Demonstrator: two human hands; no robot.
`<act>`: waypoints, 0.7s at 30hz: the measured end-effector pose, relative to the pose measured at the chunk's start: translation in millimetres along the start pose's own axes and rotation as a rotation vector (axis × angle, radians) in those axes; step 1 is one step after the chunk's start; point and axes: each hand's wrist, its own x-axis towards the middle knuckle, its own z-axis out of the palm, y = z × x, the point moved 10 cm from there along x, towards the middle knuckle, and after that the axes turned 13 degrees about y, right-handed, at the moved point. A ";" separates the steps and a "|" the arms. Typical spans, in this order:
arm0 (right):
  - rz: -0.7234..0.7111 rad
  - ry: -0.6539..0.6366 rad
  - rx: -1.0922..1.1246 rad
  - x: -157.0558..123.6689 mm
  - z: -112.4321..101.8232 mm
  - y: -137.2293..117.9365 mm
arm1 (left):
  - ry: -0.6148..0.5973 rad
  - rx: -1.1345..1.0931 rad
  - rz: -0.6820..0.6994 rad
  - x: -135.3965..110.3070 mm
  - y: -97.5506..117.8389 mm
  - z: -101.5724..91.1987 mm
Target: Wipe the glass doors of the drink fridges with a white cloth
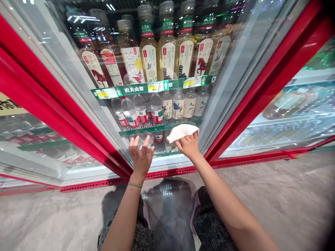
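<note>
My right hand presses a folded white cloth against the lower part of a drinks fridge's glass door. Its fingers are bent over the cloth's lower edge. My left hand lies flat on the same glass just to the left, fingers spread and pointing up, holding nothing. A thin green band circles the left wrist. Behind the glass stand rows of tea bottles on the upper shelf and small water bottles on the shelf below.
Red door frames flank the glass on both sides, with more fridge doors to the left and right. A green price strip runs along the upper shelf. My knees are low over a glossy grey stone floor.
</note>
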 end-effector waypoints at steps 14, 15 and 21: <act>-0.107 -0.070 0.095 26.1 26.4 -104.9 | 0.025 0.141 0.032 3.9 -59.3 -35.1; -0.155 -0.111 0.127 21.8 31.9 -116.3 | 0.025 0.150 0.029 3.4 -62.4 -36.4; -0.296 -0.154 0.204 18.4 40.8 -154.7 | 0.039 0.177 0.061 3.4 -71.6 -48.8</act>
